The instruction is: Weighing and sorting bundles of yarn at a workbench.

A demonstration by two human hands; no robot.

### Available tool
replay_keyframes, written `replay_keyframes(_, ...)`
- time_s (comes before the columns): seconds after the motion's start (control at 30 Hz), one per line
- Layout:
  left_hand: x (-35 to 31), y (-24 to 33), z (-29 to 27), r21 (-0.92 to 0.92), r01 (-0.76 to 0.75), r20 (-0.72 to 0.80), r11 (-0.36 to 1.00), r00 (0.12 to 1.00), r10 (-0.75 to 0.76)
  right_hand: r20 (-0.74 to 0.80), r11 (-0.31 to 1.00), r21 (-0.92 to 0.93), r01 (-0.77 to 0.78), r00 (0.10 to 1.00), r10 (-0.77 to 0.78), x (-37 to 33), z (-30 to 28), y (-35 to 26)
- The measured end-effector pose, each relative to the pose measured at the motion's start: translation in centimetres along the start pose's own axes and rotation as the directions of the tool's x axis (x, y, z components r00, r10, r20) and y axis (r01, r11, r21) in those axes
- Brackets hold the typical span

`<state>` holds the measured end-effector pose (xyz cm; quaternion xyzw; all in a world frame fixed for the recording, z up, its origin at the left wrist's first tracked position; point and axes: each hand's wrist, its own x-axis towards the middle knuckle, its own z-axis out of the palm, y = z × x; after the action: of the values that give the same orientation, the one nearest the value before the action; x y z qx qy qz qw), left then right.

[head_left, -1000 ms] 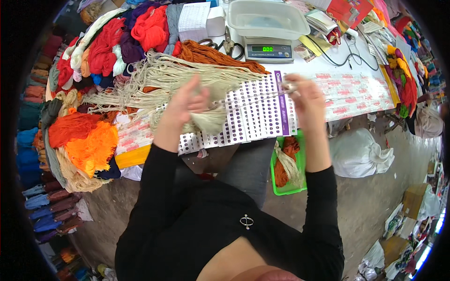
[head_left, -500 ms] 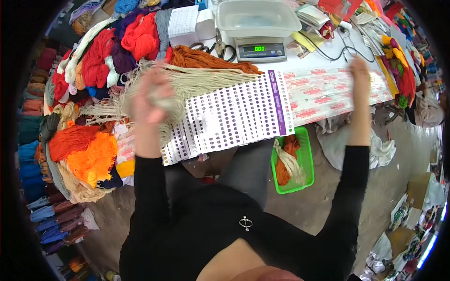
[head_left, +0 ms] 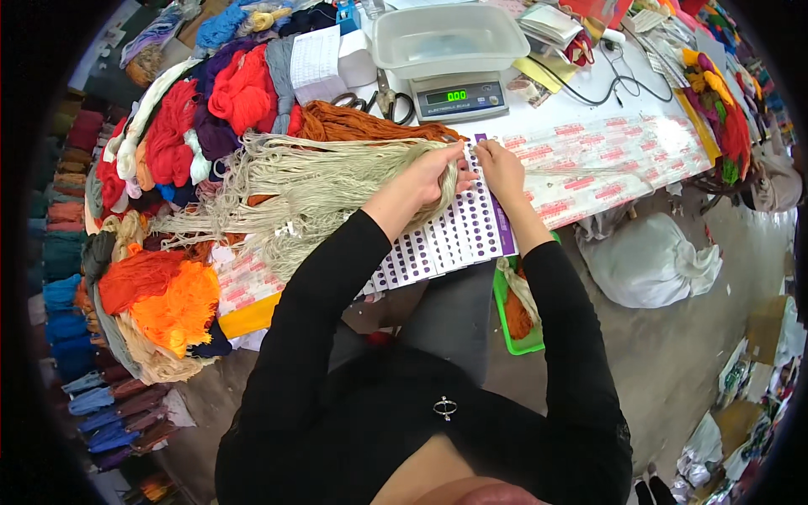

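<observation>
White worktable [head_left: 543, 118], part-covered by a red-printed sheet [head_left: 606, 143], beside heaped coloured yarn [head_left: 244, 88]: one pale thread bundle [head_left: 328, 172], laid lengthwise, apparently so its strands run parallel, the right end gathered in the curled left hand [head_left: 429, 178] over a dotted white card [head_left: 446, 244]. Right hand [head_left: 503, 172], close beside the left, fingertips pinched narrow, presumably for fine control, though whether they hold thread cannot be told. Also listed: scale [head_left: 461, 99] bearing a clear tray [head_left: 450, 63], scissors [head_left: 403, 108], rust-coloured skein [head_left: 362, 122] behind the bundle, green basket [head_left: 502, 316] below table height, white sack [head_left: 644, 261] on grey floor [head_left: 656, 353].
</observation>
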<state>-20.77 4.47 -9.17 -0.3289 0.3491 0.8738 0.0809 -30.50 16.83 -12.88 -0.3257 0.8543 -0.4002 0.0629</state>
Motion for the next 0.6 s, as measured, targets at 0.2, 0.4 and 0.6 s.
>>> replay_keyframes(0.2,2.7,-0.8,0.0,0.465,-0.215,-0.092,0.858,0.953,0.289,-0.070,1.000,0.012,0.023,0.997,-0.022,0.1,0.7,0.6)
replay_keyframes(0.4,3.5,-0.8,0.3,0.615,-0.229,-0.159,0.754,0.901,0.403,-0.060,1.000,-0.016,0.008,0.998,-0.009,-0.2,1.0,-0.3)
replay_keyframes(0.6,-0.8,3.9,-0.1,0.135,-0.277,-0.131,0.951,0.947,0.294,-0.027,0.999,-0.029,0.035,0.999,-0.036,-0.2,0.2,0.7)
